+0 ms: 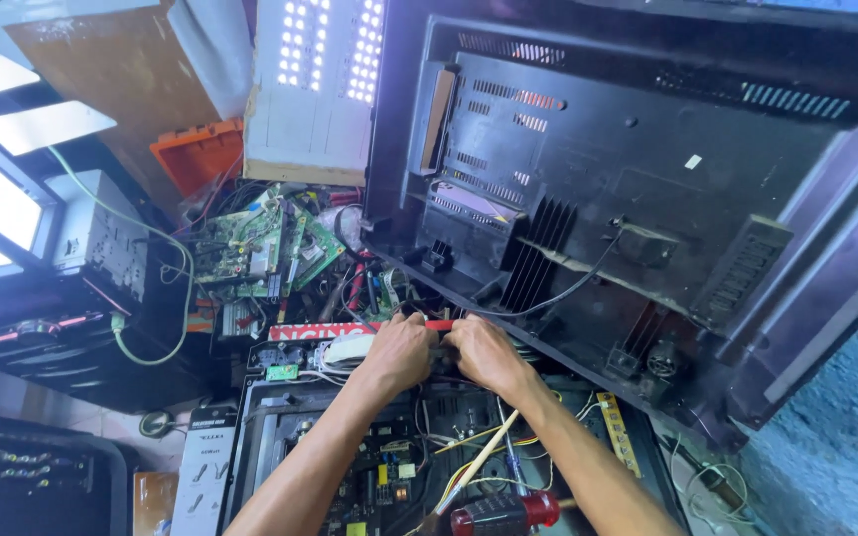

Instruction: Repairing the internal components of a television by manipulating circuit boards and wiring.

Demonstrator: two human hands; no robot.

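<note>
Looking down through the head camera, I log both hands meeting at the far edge of an opened chassis (280, 437), right under the lower rim of a large black television back cover (628, 199) that stands tilted above it. My left hand (399, 349) is curled, fingers bent onto a small red part (439, 325) at that edge; my right hand (484, 352) is curled beside it, the two nearly touching, but I cannot tell whether either hand actually pinches the part. A black cable (568, 288) hangs from the cover toward the hands. A red-handled screwdriver (503, 511) lies on the chassis between the forearms. Green circuit boards (260, 248) sit piled to the left, well apart.
</note>
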